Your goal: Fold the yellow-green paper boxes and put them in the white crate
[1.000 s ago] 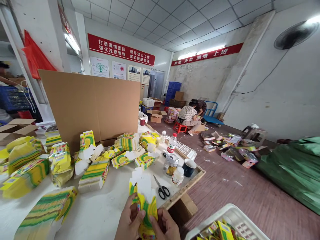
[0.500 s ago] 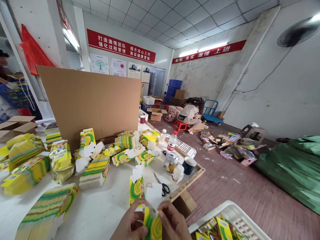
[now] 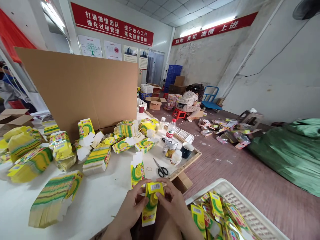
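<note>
Both my hands hold one small yellow-and-green carton (image 3: pixel 151 203) upright at the table's near edge. My left hand (image 3: pixel 130 208) pinches its left side near the top. On the right, my right hand (image 3: pixel 172 200) presses the barcoded top flap, fingers closed on the carton. Just behind it an open carton (image 3: pixel 137 170) stands on the white table (image 3: pixel 100 196) with its white flaps up. Black scissors (image 3: pixel 160 169) lie a little further back to the right.
Stacks of flat yellow-green cartons (image 3: pixel 53 196) cover the table's left and middle. A big cardboard sheet (image 3: pixel 82 90) stands behind them. A white crate (image 3: pixel 240 206) with finished cartons sits at my right. Bottles, a jar and a mug (image 3: pixel 186 150) stand near the table corner. A person (image 3: pixel 190 101) sits on the floor far back.
The carton's white flaps have been folded down, so its top now shows a barcode. My head tilted down, bringing the white crate more into view.
</note>
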Available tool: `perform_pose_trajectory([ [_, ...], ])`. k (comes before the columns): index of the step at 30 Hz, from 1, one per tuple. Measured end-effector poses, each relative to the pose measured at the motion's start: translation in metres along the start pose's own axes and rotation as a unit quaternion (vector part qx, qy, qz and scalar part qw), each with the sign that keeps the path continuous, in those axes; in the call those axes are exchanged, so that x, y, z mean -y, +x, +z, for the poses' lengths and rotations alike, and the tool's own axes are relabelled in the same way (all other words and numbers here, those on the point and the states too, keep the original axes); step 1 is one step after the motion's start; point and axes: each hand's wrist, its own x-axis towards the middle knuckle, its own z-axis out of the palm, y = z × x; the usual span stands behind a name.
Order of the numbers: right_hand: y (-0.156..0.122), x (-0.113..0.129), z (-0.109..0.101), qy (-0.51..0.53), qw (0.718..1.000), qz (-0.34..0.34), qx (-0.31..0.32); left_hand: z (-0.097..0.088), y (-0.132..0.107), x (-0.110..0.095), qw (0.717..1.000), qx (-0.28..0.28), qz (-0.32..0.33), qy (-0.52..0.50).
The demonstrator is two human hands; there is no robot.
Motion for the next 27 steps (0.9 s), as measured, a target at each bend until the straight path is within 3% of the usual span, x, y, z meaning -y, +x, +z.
perform_pose_trajectory([
  [4, -0.002, 0.002, 0.004, -0.081, 0.996, -0.002, -0.024, 0.004, 0.0, -0.007, 0.998, 0.01, -0.027, -0.057],
  [8, -0.003, 0.0, 0.005, -0.065, 0.998, -0.003, -0.005, 0.006, 0.003, -0.005, 0.992, -0.017, -0.036, -0.116],
  [12, -0.003, -0.003, 0.002, -0.053, 0.997, -0.033, -0.045, 0.01, 0.003, -0.002, 0.995, 0.02, -0.018, -0.093],
  [14, -0.005, -0.006, -0.008, -0.046, 0.997, -0.037, -0.052, 0.009, 0.003, 0.0, 0.999, 0.043, 0.007, 0.018],
  [16, -0.01, -0.013, -0.028, -0.109, 0.991, -0.029, -0.075, 0.0, 0.005, 0.004, 0.982, 0.026, 0.034, 0.182],
  [18, -0.017, -0.022, -0.055, -0.246, 0.959, -0.017, -0.139, -0.016, 0.012, 0.011, 0.947, -0.029, 0.048, 0.317],
  [20, -0.024, -0.031, -0.078, -0.349, 0.915, -0.008, -0.205, -0.034, 0.02, 0.021, 0.919, -0.072, 0.041, 0.384],
  [21, -0.025, -0.034, -0.084, -0.362, 0.908, -0.002, -0.211, -0.043, 0.023, 0.026, 0.91, -0.082, 0.032, 0.406],
  [22, -0.026, -0.036, -0.085, -0.353, 0.912, 0.005, -0.207, -0.05, 0.027, 0.03, 0.902, -0.087, 0.024, 0.422],
  [24, -0.024, -0.037, -0.075, -0.268, 0.949, 0.023, -0.164, -0.061, 0.031, 0.037, 0.892, -0.092, 0.023, 0.441],
  [27, -0.013, -0.032, -0.036, -0.081, 0.99, 0.056, -0.097, -0.068, 0.03, 0.037, 0.887, -0.087, 0.047, 0.452],
])
